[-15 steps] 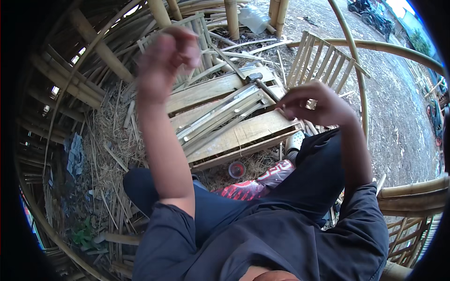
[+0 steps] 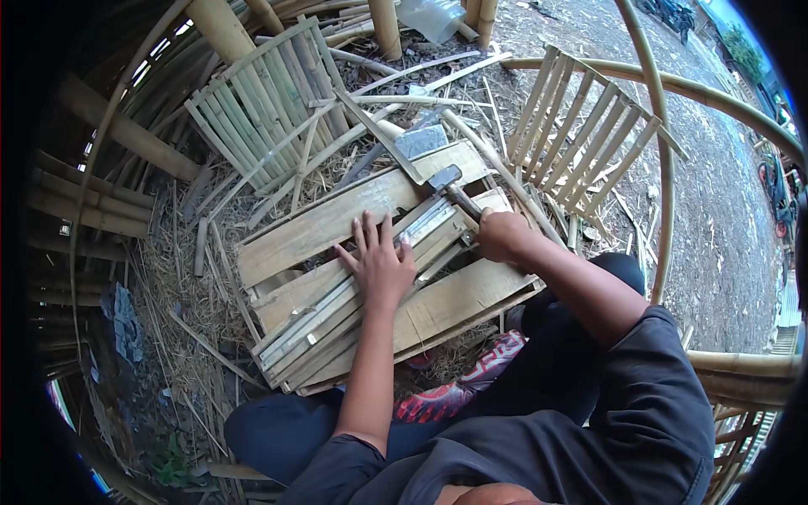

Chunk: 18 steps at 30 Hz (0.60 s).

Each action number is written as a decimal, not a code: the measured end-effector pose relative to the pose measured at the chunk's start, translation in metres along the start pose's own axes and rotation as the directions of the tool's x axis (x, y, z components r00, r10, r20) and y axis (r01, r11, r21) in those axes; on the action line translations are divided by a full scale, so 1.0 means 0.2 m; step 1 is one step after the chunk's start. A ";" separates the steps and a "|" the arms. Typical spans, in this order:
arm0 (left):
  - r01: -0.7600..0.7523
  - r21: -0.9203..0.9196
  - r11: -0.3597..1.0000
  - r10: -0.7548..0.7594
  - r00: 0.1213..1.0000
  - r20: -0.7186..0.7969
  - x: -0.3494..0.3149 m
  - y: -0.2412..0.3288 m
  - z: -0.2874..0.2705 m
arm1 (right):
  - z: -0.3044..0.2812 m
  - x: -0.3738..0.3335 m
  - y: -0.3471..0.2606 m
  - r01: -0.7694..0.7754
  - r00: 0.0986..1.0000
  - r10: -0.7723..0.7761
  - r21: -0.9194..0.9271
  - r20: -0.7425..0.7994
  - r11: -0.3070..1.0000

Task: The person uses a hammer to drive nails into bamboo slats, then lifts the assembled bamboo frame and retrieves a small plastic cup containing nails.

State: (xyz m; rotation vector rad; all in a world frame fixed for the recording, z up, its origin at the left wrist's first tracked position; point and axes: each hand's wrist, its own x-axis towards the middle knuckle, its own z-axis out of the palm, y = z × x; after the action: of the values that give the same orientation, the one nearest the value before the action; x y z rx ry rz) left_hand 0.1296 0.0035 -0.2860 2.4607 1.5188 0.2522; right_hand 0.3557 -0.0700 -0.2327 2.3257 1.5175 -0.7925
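My right hand [image 2: 505, 236] is wrapped round the handle of a hammer [image 2: 444, 178], whose dark metal head rests at the far end of a bundle of narrow slats [image 2: 337, 313]. Flat on that bundle lies my left hand [image 2: 380, 268], its fingers spread and holding nothing. Beneath the slats is a low wooden platform of planks [image 2: 454, 305], with gaps between the boards. A long, narrow blade-like piece [image 2: 383, 139] reaches to the platform's far edge, close to the hammer head. A grey block [image 2: 421, 141] sits just beyond the platform.
Slatted bamboo panels lean at the back left [image 2: 261, 105] and back right [image 2: 581, 126]. Loose bamboo strips and straw [image 2: 189, 278] cover the ground. A bamboo pole [image 2: 661, 168] curves up at the right. A red patterned bundle [image 2: 459, 389] lies between my legs.
My left hand has come down from the air onto the slats. My right hand has lowered and closed round the hammer handle. The view has shifted, showing more of the platform.
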 end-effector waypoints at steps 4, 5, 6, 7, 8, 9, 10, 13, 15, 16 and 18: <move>0.018 -0.007 1.000 -0.018 1.000 -0.006 -0.01 0.01 -0.02 | 0.00 0.13 0.04 0.042 0.987 -0.048 0.040 0.150 0.998; 0.009 -0.010 1.000 -0.010 1.000 -0.011 -0.01 0.02 -0.02 | 0.00 0.15 0.06 0.086 0.994 -0.089 0.041 0.068 0.995; 0.000 -0.013 1.000 -0.001 1.000 -0.022 -0.01 0.01 -0.03 | 0.01 0.16 0.08 0.131 0.991 -0.131 0.038 -0.020 0.991; -0.027 -0.030 0.999 0.025 0.997 -0.067 -0.01 0.01 -0.02 | 0.02 0.20 0.11 0.163 0.986 -0.162 0.033 -0.042 0.986; -0.016 -0.037 0.999 0.014 0.998 -0.064 -0.02 0.00 -0.01 | 0.04 0.22 0.14 0.194 0.979 -0.192 0.028 -0.064 0.981; -0.046 -0.053 0.998 0.044 0.998 -0.044 -0.01 0.01 -0.04 | 0.00 0.18 0.13 0.236 0.966 -0.230 0.045 -0.115 0.971; -0.077 -0.070 0.995 0.075 0.997 -0.025 -0.01 0.01 -0.05 | 0.02 0.21 0.15 0.202 0.973 -0.191 0.077 -0.128 0.976; -0.125 -0.054 0.991 0.124 0.992 -0.018 -0.01 -0.01 -0.04 | 0.01 0.13 0.17 0.251 0.951 -0.213 0.159 -0.225 0.955; -0.147 -0.006 0.989 0.147 0.989 0.030 -0.03 0.00 -0.06 | 0.04 0.14 0.21 0.285 0.924 -0.195 0.252 -0.329 0.925; -0.142 0.003 0.990 0.142 0.990 0.014 -0.03 0.00 -0.05 | 0.03 0.14 0.21 0.294 0.901 -0.163 0.292 -0.401 0.910; -0.139 0.010 0.990 0.139 0.986 -0.097 -0.02 -0.05 0.05 | -0.05 0.12 0.18 0.228 0.921 -0.082 0.357 -0.382 0.906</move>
State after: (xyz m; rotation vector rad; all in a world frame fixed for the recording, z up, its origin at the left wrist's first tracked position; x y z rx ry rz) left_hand 0.1217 0.0034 -0.2987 2.5952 1.3859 0.4014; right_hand 0.3995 -0.0622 -0.2403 2.7960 1.8635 -0.8085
